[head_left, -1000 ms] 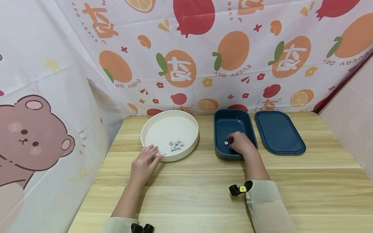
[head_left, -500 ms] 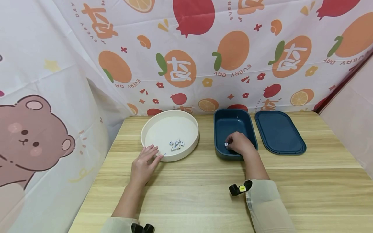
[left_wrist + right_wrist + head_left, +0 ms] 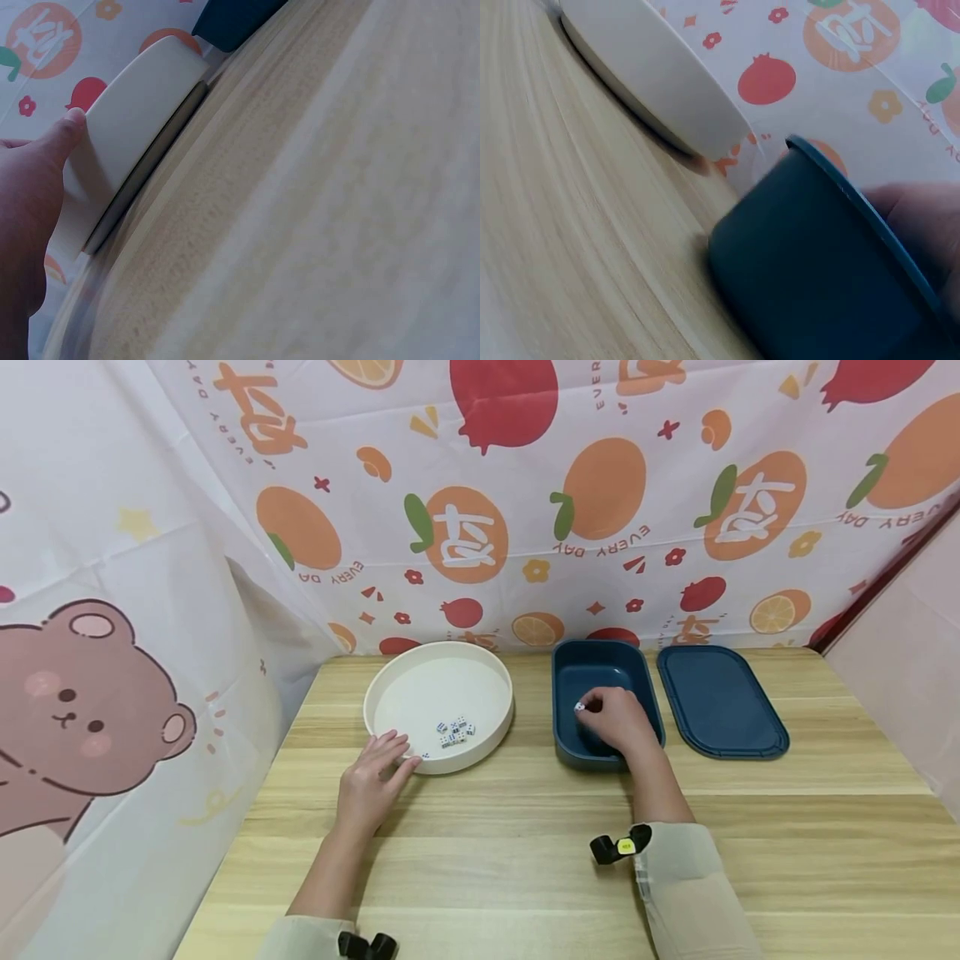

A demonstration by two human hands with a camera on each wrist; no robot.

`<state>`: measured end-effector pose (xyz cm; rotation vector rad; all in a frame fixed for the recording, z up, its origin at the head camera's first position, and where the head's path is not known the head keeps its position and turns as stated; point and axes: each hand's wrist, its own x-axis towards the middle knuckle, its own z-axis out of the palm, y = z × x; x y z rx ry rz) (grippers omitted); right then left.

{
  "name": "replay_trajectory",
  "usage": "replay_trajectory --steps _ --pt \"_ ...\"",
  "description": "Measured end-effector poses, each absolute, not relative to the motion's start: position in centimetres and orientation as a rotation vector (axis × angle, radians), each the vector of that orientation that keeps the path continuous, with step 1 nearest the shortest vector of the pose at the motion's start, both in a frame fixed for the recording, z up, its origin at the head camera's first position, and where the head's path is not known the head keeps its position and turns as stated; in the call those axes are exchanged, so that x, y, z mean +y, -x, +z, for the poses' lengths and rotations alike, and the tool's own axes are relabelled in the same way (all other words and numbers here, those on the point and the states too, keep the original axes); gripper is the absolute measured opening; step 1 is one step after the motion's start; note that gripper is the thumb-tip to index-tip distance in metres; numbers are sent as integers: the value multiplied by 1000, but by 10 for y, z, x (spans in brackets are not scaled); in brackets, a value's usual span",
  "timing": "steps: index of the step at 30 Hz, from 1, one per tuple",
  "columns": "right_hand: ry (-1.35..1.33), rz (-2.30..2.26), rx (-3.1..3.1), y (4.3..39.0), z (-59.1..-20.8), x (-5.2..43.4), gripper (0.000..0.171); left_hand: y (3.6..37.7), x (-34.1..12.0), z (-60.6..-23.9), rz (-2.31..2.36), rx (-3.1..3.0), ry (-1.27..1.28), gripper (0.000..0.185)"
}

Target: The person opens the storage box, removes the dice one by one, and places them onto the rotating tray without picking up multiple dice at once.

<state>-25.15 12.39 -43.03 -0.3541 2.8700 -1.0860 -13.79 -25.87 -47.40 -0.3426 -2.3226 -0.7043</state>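
From overhead the right hand (image 3: 617, 720) pinched a small white die (image 3: 579, 707) above the navy box (image 3: 570, 668); its wrist view gave only the box's outer wall (image 3: 817, 277), the die hidden. The left hand (image 3: 369, 781) lay relaxed, fingertips touching the round cream tray (image 3: 495, 681) (thumb against its wall (image 3: 127, 142)). More dice (image 3: 456, 732) sat inside, pips unreadable.

Dice in white tray (image 3: 455, 732): too small to read the pips or count surely.
Die (image 3: 580, 707) at right hand (image 3: 615, 721): face unreadable.
Blue box (image 3: 817, 262): inside hidden in right wrist view.
Left hand (image 3: 30, 202): cut off by the frame edge.
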Motion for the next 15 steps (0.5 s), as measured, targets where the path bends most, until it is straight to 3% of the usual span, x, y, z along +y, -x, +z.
replay_trajectory --steps 5,15 --pt "407 -1324 2959 245 -422 104 19 139 -260 -474 -694 -2304 348 33" --pt "891 -1449 2961 221 -425 17 20 138 -260 -475 -679 -2292 362 32"
